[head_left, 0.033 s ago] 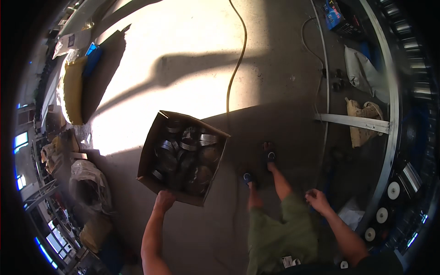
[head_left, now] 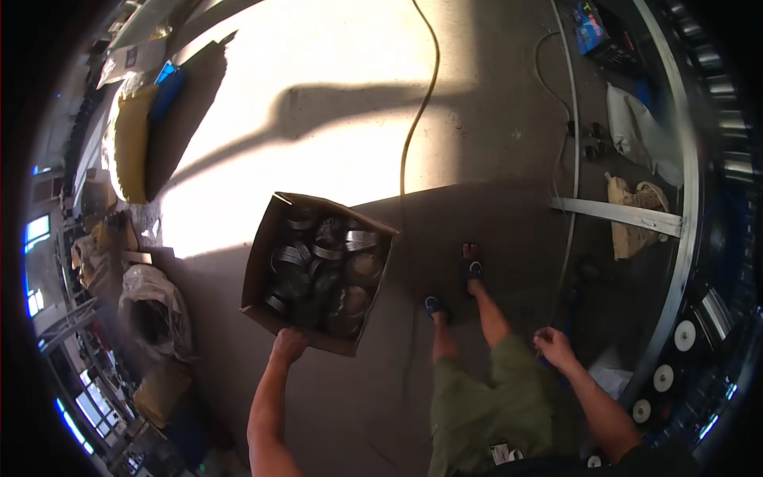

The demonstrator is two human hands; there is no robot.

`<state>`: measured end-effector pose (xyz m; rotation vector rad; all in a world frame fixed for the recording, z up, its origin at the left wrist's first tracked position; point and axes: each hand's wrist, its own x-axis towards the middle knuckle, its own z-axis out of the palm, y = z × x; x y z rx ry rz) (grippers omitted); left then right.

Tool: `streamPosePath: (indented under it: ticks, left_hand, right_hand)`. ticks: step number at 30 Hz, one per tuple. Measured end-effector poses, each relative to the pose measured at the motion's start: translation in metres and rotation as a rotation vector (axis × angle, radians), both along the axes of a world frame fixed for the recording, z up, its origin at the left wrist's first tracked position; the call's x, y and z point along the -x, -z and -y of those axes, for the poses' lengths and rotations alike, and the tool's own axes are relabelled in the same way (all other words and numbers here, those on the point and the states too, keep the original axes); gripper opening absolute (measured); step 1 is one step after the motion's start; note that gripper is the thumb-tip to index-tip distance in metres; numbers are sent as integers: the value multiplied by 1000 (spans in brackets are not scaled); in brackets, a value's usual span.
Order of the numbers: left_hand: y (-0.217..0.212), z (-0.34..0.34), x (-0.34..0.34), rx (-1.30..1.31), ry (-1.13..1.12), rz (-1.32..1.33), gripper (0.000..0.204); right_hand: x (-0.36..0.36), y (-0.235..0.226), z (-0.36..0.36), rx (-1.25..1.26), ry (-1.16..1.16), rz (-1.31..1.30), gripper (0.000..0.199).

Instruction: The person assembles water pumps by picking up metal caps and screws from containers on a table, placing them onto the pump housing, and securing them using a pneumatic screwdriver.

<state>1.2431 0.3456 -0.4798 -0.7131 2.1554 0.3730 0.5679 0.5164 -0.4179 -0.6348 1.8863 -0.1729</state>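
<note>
One left hand (head_left: 288, 345) grips the cardboard box (head_left: 256, 270) at its near edge.

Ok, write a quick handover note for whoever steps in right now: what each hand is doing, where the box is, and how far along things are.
Left hand: gripping the near edge of the open cardboard box, arm stretched forward.
Right hand: free, held out to the side by the hip, holding nothing.
Box: beside the person's left, by their feet at the edge of the sunlit patch; whether it rests on the concrete floor or is lifted cannot be told. It is filled with shiny metal rings.
A yellow cable runs across the floor ahead.
Done: box is in hand, still loaded.
Left: nothing has been taken out yet.
</note>
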Motion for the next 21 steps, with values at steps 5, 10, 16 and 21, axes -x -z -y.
streamPosePath:
  ticks: [5,10,16,21]
  left_hand:
    - [55,-116,-22,15,-308,1,9]
    - [64,-136,66,43,-865,121,13]
    - [63,-17,137,732,-1200,-356,12]
    - [155,-8,124,733,-1067,59,24]
  right_hand:
    - [-30,21,5,-59,21,67,17]
    - [-58,9,-2,-123,7,84,16]
    - [-105,-4,1,-61,-74,151,17]
    - [-121,-30,-5,56,-211,154,24]
